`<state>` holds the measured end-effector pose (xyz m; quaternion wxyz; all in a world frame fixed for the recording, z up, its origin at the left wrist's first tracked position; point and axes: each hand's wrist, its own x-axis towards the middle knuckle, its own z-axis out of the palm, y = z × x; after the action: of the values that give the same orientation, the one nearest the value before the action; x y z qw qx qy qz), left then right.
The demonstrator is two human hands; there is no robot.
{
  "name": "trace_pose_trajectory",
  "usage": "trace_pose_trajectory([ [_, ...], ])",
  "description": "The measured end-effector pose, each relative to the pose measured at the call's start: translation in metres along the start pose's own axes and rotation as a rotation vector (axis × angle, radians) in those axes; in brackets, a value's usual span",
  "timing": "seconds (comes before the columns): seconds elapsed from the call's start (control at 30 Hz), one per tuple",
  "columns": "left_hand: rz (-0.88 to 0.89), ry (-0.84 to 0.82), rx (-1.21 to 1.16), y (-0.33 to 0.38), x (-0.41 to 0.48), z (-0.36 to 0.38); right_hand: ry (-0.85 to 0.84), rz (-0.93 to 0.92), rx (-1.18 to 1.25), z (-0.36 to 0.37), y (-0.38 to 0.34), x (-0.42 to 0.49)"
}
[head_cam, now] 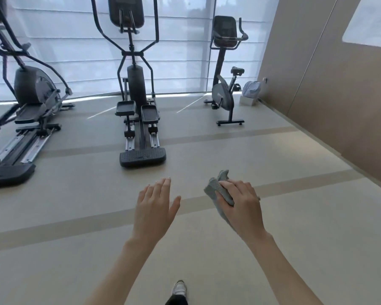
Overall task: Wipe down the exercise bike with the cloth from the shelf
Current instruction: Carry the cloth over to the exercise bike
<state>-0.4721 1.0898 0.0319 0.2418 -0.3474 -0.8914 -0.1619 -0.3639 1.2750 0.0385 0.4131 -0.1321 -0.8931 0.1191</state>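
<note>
Right hand grips grey cloth; left hand spread flat.
Beige striped floor; exercise bike stands by window blinds.

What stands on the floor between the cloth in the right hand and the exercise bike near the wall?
Nothing visible does. Only bare floor lies between the cloth in the right hand and the exercise bike. The middle elliptical stands to the left of that path.

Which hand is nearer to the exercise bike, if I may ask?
Right. The right hand, gripping the cloth, lines up with the exercise bike ahead; the left hand sits further left.
</note>
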Motion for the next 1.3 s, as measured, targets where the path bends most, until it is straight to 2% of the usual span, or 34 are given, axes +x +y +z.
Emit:
trace_pose_trajectory([
  [0.23,0.047,-0.007,-0.053,-0.033,0.177,0.098,0.045,0.018,-0.030,0.098,0.081,0.145],
  [0.63,0.094,-0.037,-0.133,-0.044,0.433,0.256,0.037,0.080,-0.046,0.253,0.233,0.339],
  [0.93,0.006,-0.019,-0.122,-0.051,0.645,0.378,0.045,0.033,0.018,0.377,0.366,0.522],
  [1.07,-0.076,-0.013,-0.124,-0.071,0.721,0.429,0.009,0.036,0.055,0.436,0.414,0.596],
  [1.3,-0.117,-0.043,-0.097,-0.116,0.848,0.528,-0.022,0.022,0.064,0.558,0.490,0.709],
])
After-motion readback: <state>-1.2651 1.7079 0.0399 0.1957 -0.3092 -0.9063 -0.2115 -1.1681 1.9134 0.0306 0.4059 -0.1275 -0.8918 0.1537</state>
